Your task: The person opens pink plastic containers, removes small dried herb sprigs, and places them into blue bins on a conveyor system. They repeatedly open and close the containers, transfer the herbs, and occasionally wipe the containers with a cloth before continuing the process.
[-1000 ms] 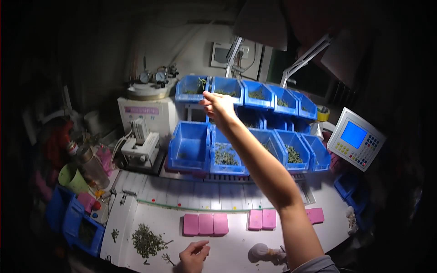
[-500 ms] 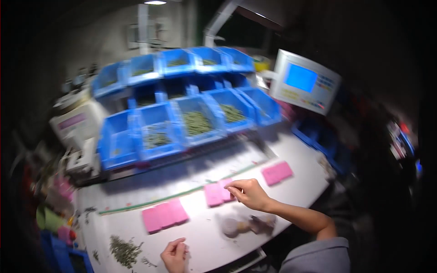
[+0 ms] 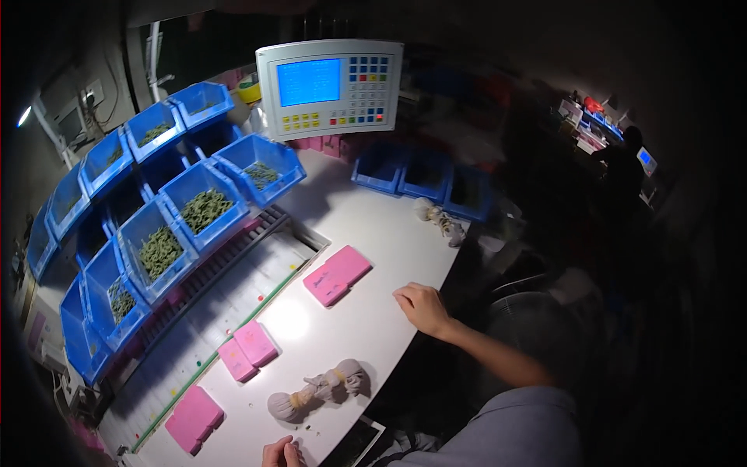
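Note:
My right hand (image 3: 422, 308) is over the right edge of the white table, fingers curled inward and pressed together; whatever they may hold is hidden. At the lower edge, partly cut off, my left hand (image 3: 282, 452) has its fingers bent and close together. Between the hands lies a grey cloth bundle (image 3: 320, 387), knotted and bound with yellowish bands. Beyond my right hand rests a pair of pink blocks (image 3: 337, 275). Another pink pair (image 3: 247, 350) lies further left, and a pink stack (image 3: 194, 419) sits nearer the lower left.
Two tiers of blue bins (image 3: 161, 253) holding small green pieces stand at the left. A control panel (image 3: 331, 89) with a lit blue screen rises behind. More blue bins (image 3: 424, 173) and a second cloth bundle (image 3: 440, 221) sit at the far right. A green strip (image 3: 204, 369) crosses the table.
My view has swung right, bringing the panel and the far-right bins in more fully. My right hand has moved from above the middle pink blocks to the table's right edge.

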Demonstrator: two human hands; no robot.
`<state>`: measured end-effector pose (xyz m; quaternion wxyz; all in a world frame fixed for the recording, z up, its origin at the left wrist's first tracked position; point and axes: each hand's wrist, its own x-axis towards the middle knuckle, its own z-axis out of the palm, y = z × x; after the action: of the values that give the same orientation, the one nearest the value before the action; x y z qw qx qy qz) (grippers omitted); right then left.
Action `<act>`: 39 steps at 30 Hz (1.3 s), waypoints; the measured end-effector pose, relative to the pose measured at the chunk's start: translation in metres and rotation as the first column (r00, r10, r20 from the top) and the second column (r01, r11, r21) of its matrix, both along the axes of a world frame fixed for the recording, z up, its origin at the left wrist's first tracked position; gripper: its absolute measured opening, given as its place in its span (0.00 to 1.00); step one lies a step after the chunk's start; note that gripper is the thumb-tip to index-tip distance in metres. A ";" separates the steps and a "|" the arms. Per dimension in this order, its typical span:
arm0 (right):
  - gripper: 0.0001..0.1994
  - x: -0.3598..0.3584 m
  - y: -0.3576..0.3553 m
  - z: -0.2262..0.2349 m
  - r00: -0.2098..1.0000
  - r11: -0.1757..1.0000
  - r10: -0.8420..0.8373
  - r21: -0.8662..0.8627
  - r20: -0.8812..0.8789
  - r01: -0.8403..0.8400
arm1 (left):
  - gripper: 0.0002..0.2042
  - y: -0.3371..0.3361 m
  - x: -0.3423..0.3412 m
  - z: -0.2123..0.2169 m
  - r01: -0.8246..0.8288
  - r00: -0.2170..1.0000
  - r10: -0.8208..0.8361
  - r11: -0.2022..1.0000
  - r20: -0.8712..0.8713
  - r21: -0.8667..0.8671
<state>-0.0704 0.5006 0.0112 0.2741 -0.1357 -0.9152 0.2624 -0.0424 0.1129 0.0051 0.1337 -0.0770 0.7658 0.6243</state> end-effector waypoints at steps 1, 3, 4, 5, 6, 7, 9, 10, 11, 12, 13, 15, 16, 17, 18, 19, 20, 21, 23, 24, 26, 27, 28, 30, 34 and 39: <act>0.06 -0.002 0.013 0.000 0.999 1.000 -0.019 0.009 -0.035 0.020 | 0.11 0.005 0.001 0.000 0.004 1.000 -0.004 1.000 -0.025 -0.010; 0.07 -0.013 0.037 0.003 0.994 0.998 -0.052 0.013 -0.101 0.054 | 0.11 0.013 0.003 0.004 -0.029 0.999 0.029 0.999 -0.015 -0.035; 0.07 -0.018 0.051 0.009 0.990 0.996 -0.082 0.011 -0.113 0.084 | 0.11 0.016 0.004 0.002 -0.052 0.999 0.052 0.997 -0.007 -0.049; 0.07 -0.024 0.065 0.014 0.986 0.994 -0.110 0.007 -0.124 0.112 | 0.11 0.018 0.006 -0.001 -0.076 0.997 0.076 0.995 0.000 -0.063; 0.07 -0.031 0.082 0.019 0.976 0.991 -0.134 -0.004 -0.170 0.135 | 0.11 0.017 0.007 -0.005 -0.065 0.998 0.064 0.994 -0.014 -0.091; 0.07 -0.035 0.103 0.024 0.963 0.986 -0.164 -0.013 -0.212 0.165 | 0.11 0.022 0.008 -0.005 -0.061 0.998 0.061 0.994 -0.001 -0.088; 0.07 -0.046 0.151 0.028 0.936 0.962 -0.241 0.064 -0.258 0.266 | 0.11 0.033 0.007 -0.003 -0.053 0.998 0.055 0.995 0.024 -0.083; 0.06 -0.049 0.173 0.032 0.921 0.951 -0.257 0.092 -0.293 0.295 | 0.11 0.040 0.007 -0.002 -0.064 0.998 0.065 0.995 0.018 -0.075; 0.06 -0.053 0.196 0.035 0.905 0.938 -0.271 0.120 -0.327 0.324 | 0.11 0.045 0.005 -0.004 -0.049 0.999 0.050 0.994 0.009 -0.094; 0.05 -0.060 0.218 0.033 0.895 0.918 -0.290 0.164 -0.339 0.360 | 0.11 0.047 0.005 -0.006 -0.042 0.999 0.042 0.992 -0.006 -0.117; 0.04 -0.073 0.232 0.035 0.887 0.892 -0.359 0.174 -0.290 0.418 | 0.11 0.046 0.007 -0.007 -0.051 0.998 0.048 0.989 -0.028 -0.140; 0.07 -0.098 0.263 0.038 0.873 0.880 -0.382 0.168 -0.302 0.444 | 0.12 0.043 0.009 -0.018 -0.088 0.995 0.076 0.976 -0.069 -0.198; 0.09 -0.106 0.281 0.035 0.868 0.866 -0.395 0.192 -0.301 0.461 | 0.12 0.039 0.010 -0.030 -0.081 0.989 0.043 0.958 -0.144 -0.275; 0.11 -0.115 0.298 0.034 0.863 0.853 -0.406 0.215 -0.301 0.476 | 0.12 0.036 0.007 -0.042 -0.083 0.976 0.006 0.933 -0.217 -0.349; 0.13 -0.126 0.312 0.032 0.861 0.841 -0.410 0.242 -0.299 0.485 | 0.13 0.043 0.008 -0.032 -0.099 0.984 0.035 0.920 -0.172 -0.379; 0.15 -0.137 0.324 0.030 0.860 0.820 -0.417 0.287 -0.293 0.495 | 0.13 0.046 0.008 -0.029 -0.114 0.986 0.055 0.910 -0.157 -0.398; 0.17 -0.139 0.341 0.027 0.856 0.790 -0.434 0.338 -0.281 0.511 | 0.13 0.051 0.007 -0.030 -0.113 0.989 0.063 0.902 -0.133 -0.417; 0.19 -0.142 0.357 0.023 0.851 0.757 -0.451 0.389 -0.269 0.524 | 0.13 0.054 0.004 -0.032 -0.111 0.992 0.071 0.894 -0.109 -0.435; 0.21 -0.175 0.383 0.022 0.865 0.818 -0.470 0.281 -0.173 0.501 | 0.14 0.031 0.010 -0.056 -0.091 0.995 0.097 0.910 -0.007 -0.405; 0.20 -0.180 0.413 0.018 0.882 0.825 -0.460 0.317 -0.101 0.467 | 0.20 0.019 0.012 -0.075 -0.022 1.000 0.019 0.898 -0.011 -0.440; 0.18 -0.203 0.406 0.020 0.890 0.818 -0.455 0.410 0.034 0.403 | 0.26 0.013 0.017 -0.080 -0.005 0.999 -0.013 0.874 -0.034 -0.485; 0.19 -0.215 0.409 0.018 0.883 0.832 -0.462 0.386 0.087 0.397 | 0.25 0.026 0.011 -0.068 -0.029 0.999 0.011 0.879 -0.041 -0.477; 0.20 -0.224 0.419 0.016 0.871 0.844 -0.469 0.364 0.143 0.394 | 0.25 0.038 0.007 -0.057 -0.047 0.999 0.030 0.883 -0.045 -0.466; 0.19 -0.233 0.453 0.004 0.876 0.847 -0.467 0.348 0.121 0.403 | 0.25 0.054 -0.005 -0.049 -0.055 0.998 0.039 0.889 -0.044 -0.455; 0.17 -0.230 0.513 -0.003 0.811 0.779 -0.552 0.464 0.192 0.421 | 0.24 0.068 -0.019 -0.046 -0.053 0.999 0.041 0.898 -0.036 -0.437; 0.20 -0.208 0.480 0.036 0.589 0.704 -0.698 0.546 0.409 0.455 | 0.22 0.076 -0.027 -0.044 -0.068 0.998 0.064 0.891 -0.024 -0.448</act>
<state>-0.2786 0.9807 0.0472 0.0684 -0.4486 -0.8871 -0.0842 -0.0696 0.1887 -0.0392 0.0877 -0.1289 0.8867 0.4354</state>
